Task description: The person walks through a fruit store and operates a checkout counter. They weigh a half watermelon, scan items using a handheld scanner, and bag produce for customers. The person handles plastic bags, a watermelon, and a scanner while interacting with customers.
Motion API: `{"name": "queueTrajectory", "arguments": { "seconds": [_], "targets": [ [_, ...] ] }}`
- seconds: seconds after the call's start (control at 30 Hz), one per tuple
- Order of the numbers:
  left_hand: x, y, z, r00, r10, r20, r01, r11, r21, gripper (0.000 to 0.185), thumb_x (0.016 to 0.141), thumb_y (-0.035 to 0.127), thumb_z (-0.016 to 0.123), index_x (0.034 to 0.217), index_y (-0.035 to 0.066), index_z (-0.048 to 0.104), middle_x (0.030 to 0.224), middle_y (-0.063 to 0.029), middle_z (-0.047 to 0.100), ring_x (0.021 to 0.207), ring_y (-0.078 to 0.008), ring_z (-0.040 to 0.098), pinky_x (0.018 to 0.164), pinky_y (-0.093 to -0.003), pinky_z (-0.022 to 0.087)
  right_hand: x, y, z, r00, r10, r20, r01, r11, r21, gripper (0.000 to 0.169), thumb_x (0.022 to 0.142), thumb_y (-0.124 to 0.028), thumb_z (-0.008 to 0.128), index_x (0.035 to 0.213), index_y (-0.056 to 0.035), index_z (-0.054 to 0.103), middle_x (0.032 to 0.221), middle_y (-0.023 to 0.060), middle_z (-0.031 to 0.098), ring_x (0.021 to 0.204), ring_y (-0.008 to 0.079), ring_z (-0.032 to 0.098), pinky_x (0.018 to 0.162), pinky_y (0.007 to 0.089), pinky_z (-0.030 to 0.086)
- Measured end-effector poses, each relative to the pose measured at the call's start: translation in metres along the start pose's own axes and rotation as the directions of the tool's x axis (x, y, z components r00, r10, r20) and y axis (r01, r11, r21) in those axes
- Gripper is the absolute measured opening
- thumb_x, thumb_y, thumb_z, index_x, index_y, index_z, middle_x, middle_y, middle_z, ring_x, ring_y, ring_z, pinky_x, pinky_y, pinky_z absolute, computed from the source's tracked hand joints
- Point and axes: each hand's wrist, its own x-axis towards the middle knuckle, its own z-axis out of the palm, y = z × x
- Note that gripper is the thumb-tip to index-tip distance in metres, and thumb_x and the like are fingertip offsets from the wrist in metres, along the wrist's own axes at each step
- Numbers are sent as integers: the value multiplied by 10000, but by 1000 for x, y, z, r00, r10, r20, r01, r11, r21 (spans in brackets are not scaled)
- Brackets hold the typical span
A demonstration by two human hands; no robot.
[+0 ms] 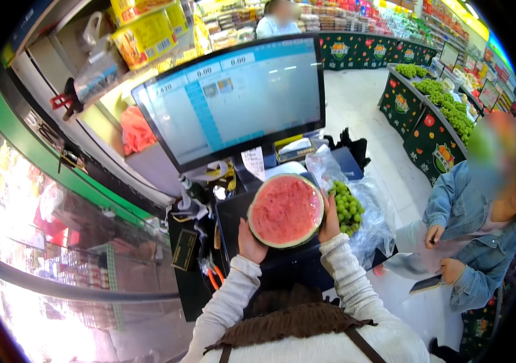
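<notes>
A halved watermelon (287, 209), its red cut face up, is held between my two hands over a black counter scale (235, 213). My left hand (252, 242) cups the near left side of the rind. On the opposite side, my right hand (329, 218) presses against the rind, fingers partly hidden behind it. Just right of that hand lies a bunch of green grapes (347, 208) on a clear plastic bag (378, 204). Behind the melon stands a wide touchscreen monitor (258, 100), and a printed paper receipt (253, 162) hangs below its lower edge.
Orange-handled scissors (215, 276), a dark box (184, 249) and a dark bottle (193, 188) sit at the left. A person in a denim jacket (480, 227) stands at the right, holding a phone (425, 284). Fruit displays (421, 113) line the aisle beyond; another person (278, 25) is farther back.
</notes>
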Motion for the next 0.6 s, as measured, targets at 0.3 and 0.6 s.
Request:
{"name": "queueTrajectory", "arguments": {
  "seconds": [0.3, 0.6],
  "targets": [
    [-51, 27, -14, 996, 45, -80, -45, 999, -5, 507, 925, 433, 234, 1289, 108, 373, 1322, -51, 408, 1219, -250, 374, 1019, -413, 278, -28, 35, 5, 987, 136, 88, -145, 984, 105, 583, 917, -487, 277, 1310, -63, 356, 1273, 63, 463, 1163, 193, 441, 1000, 318, 311],
    [-55, 28, -2, 1000, -5, -30, 7, 999, 53, 564, 896, 483, 282, 1313, 108, 340, 1341, -55, 380, 1235, -247, 353, 1020, -412, 274, -38, 33, -7, 988, 131, 82, -137, 989, 64, 576, 924, -482, 251, 1319, -70, 329, 1290, 57, 438, 1188, 189, 409, 994, 323, 318]
  ]
}}
